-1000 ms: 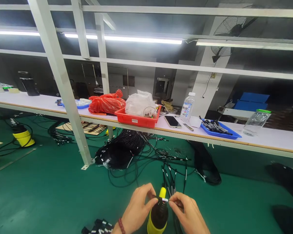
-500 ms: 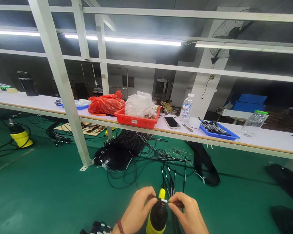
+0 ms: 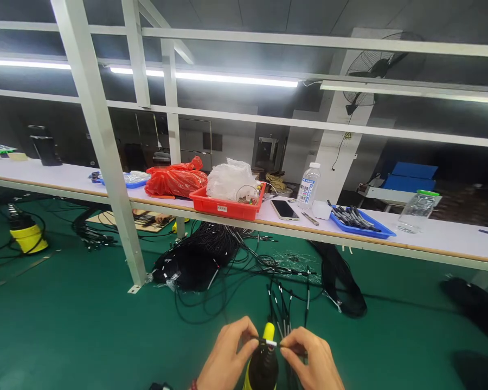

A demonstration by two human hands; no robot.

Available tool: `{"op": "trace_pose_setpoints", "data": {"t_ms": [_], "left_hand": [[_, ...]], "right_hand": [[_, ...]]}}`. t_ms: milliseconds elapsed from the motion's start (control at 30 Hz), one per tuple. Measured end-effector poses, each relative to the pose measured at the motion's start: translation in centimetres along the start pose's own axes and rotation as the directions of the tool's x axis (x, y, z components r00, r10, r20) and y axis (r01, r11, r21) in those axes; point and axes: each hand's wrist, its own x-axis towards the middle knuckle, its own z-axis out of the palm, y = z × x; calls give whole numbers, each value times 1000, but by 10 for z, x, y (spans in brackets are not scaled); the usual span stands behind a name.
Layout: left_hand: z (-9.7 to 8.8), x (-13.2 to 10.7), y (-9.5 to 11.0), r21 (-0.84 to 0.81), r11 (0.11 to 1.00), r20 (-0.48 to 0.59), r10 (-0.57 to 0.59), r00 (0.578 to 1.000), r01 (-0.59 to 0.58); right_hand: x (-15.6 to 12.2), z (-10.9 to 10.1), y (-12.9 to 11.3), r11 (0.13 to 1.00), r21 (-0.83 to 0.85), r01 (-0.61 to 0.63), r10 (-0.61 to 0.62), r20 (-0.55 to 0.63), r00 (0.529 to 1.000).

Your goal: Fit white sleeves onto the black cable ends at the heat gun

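Note:
At the bottom centre of the head view, a thin black cable with a white sleeve (image 3: 271, 343) is stretched level between my two hands. My left hand (image 3: 231, 352) pinches its left end between thumb and fingers. On the other side, my right hand (image 3: 311, 355) pinches the right end the same way. Directly below the sleeve stands a black-and-yellow upright tool (image 3: 263, 368), and a yellow rounded tip (image 3: 269, 331) shows just beyond the cable. Whether the sleeve touches the tool I cannot tell. Several black cables (image 3: 283, 309) with grey and white ends lie just past my hands.
A long white bench (image 3: 451, 238) crosses the view, bearing a red tray (image 3: 223, 208), a phone (image 3: 284, 209), a plastic bottle (image 3: 309, 187), a blue tray of cable pieces (image 3: 361, 230) and a clear jar (image 3: 417, 214). Bundled black cables (image 3: 199, 265) lie on the green floor beneath.
The camera has tilted slightly, so the scene sits lower in the picture. Both hands keep their pinch on the cable above the tool.

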Motion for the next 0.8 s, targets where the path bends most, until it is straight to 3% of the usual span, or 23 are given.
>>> {"op": "trace_pose_setpoints", "data": {"t_ms": [300, 533, 800], "left_hand": [[6, 0, -3, 96, 995, -24, 0, 1000, 3], [3, -1, -2, -8, 997, 0, 75, 997, -75], [7, 1, -9, 94, 996, -39, 12, 999, -9]], "right_hand": [[-9, -2, -8, 1000, -24, -10, 9, -44, 999], [-5, 1, -5, 1000, 27, -15, 16, -28, 999], [-10, 0, -6, 997, -62, -41, 42, 10, 999]]}}
